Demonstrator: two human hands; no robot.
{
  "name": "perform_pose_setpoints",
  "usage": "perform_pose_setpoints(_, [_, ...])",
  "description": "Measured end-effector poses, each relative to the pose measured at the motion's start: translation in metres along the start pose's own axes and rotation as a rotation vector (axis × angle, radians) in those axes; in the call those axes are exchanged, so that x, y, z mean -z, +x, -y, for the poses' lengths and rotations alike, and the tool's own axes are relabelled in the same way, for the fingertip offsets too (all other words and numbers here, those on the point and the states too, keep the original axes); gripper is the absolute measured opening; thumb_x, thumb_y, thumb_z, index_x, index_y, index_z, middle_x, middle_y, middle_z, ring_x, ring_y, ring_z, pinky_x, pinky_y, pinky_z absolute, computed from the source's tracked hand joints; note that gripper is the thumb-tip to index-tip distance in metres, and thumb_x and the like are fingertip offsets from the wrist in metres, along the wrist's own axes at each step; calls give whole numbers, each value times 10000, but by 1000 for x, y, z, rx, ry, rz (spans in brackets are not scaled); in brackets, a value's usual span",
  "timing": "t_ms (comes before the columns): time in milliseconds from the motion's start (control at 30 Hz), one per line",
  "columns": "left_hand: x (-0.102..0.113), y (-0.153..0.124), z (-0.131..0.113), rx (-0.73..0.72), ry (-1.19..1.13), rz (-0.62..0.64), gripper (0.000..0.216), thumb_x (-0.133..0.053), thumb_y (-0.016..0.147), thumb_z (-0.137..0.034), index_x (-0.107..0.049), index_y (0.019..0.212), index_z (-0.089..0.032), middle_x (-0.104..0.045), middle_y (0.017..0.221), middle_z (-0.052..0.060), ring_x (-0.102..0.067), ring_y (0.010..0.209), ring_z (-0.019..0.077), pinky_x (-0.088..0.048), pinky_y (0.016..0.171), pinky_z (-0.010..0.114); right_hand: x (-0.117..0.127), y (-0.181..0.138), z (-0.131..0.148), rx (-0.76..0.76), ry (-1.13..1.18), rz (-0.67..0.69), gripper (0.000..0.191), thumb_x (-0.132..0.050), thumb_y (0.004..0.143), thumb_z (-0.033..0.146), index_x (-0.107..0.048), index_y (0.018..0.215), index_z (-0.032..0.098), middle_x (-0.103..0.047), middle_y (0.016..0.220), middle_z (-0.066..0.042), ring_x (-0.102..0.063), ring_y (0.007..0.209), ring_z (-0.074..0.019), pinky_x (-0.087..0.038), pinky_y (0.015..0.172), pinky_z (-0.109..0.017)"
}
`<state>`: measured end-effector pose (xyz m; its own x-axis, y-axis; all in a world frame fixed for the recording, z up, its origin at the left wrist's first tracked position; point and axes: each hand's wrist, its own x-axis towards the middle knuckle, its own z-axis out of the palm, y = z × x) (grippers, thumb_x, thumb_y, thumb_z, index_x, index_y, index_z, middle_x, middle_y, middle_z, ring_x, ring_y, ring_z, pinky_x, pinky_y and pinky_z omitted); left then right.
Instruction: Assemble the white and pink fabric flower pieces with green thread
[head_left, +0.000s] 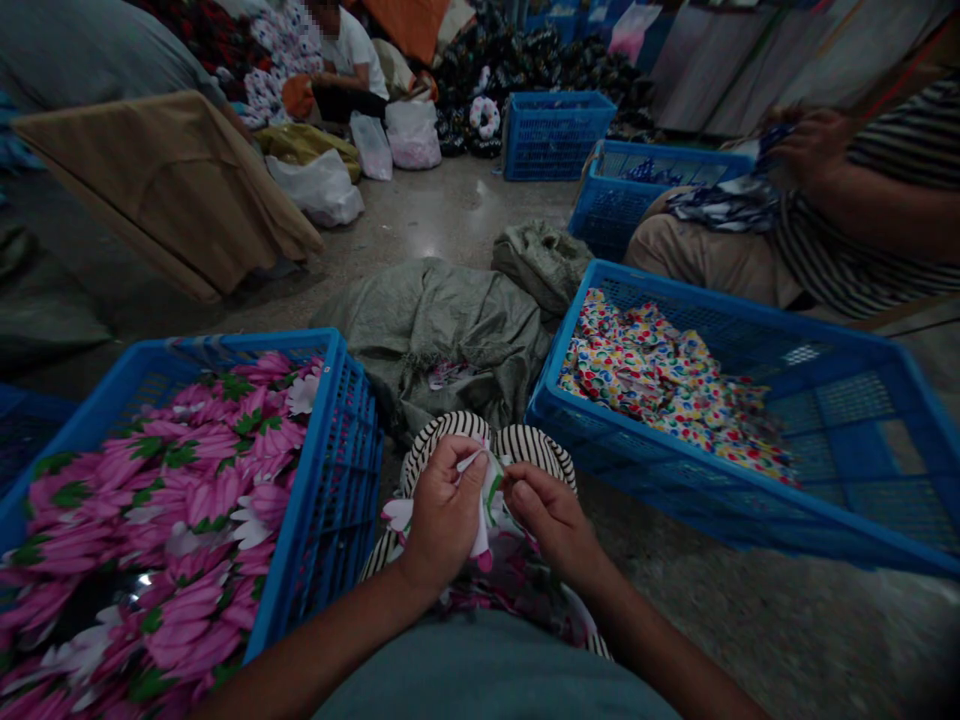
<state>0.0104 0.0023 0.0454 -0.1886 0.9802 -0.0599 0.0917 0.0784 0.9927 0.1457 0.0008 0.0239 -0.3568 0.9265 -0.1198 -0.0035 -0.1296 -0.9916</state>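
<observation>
Over my lap, my left hand (448, 510) pinches a white fabric flower piece (482, 545) with pink petal tips and a green strip. My right hand (551, 515) is closed at the right side of the same piece, thumb and fingertips pressed together by the green part. Whether a small tool sits in those fingertips I cannot make out. More pink and white fabric pieces (510, 592) lie on my lap, over black-and-white striped cloth (529, 442).
On my left stands a blue crate (337, 385) full of pink fabric flowers (214, 490). A larger blue crate (847, 520) on the right holds colourful printed cloth pieces (667, 385). A grey-green sack (450, 310) lies ahead. A co-worker in stripes (892, 200) sits at right.
</observation>
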Motion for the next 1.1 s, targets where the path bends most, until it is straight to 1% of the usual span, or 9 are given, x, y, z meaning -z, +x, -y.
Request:
perform_pose_setpoints(200, [-1,0,-1,-24,19,18,62,-526,808,-240,-543,787,-185,-563,747,-7,-555,742,143,-435,694,246,1,3,9,7,-53,-8,306,-463,837,446,-567,718,183,-417,577,25,-336,497,-105,-270,458,-216])
perform_pose_setpoints(367, [0,0,1,-14,-5,36,68,-526,807,-247,-540,791,-183,-561,751,-5,-552,728,138,-436,668,237,0,4,9,13,-51,-53,357,-486,816,468,-561,635,169,-393,524,35,-310,469,-95,-251,450,-222])
perform_pose_setpoints(500, [0,1,-1,25,-22,59,73,-540,791,-247,-546,771,-176,-568,716,-8,-549,683,132,-430,623,225,3,4,2,-66,100,-202,340,-460,824,493,-563,729,183,-315,497,61,-251,428,-86,-184,409,-211])
perform_pose_setpoints(567, [1,3,-3,40,8,107,84,-549,775,-240,-562,733,-169,-572,679,-9,-546,652,130,-425,599,220,7,5,2,-62,123,-249,334,-440,831,501,-567,808,193,-331,519,58,-267,427,-89,-185,403,-208])
perform_pose_setpoints(700, [4,5,-8,25,138,180,67,-556,734,-188,-614,710,-162,-616,653,2,-569,614,138,-434,560,220,18,5,14,123,-152,-187,249,-462,843,399,-592,919,201,-508,657,-1,-454,559,-132,-340,500,-237])
perform_pose_setpoints(767, [7,5,-9,-47,218,184,102,-551,715,-145,-643,755,-165,-659,695,17,-602,644,152,-458,596,237,22,4,22,227,-350,-130,201,-480,842,327,-595,956,207,-578,749,-25,-515,645,-152,-383,581,-257])
perform_pose_setpoints(867, [14,6,-7,-306,394,181,179,-537,692,-87,-655,802,-163,-683,761,44,-624,716,172,-473,673,271,24,1,32,332,-590,-47,182,-503,836,260,-584,988,201,-617,787,-33,-548,659,-152,-388,610,-261])
perform_pose_setpoints(967, [18,7,-6,-529,593,206,200,-501,693,-71,-641,812,-151,-662,750,63,-610,714,187,-469,658,290,20,-4,38,404,-759,0,179,-507,840,249,-571,995,186,-623,769,-44,-563,661,-157,-377,606,-264])
perform_pose_setpoints(1100, [19,8,-7,-634,732,236,182,-458,714,-97,-615,793,-146,-624,697,66,-584,670,191,-458,614,297,14,-8,43,404,-916,20,180,-481,862,290,-567,985,191,-619,735,-48,-567,643,-165,-354,578,-266])
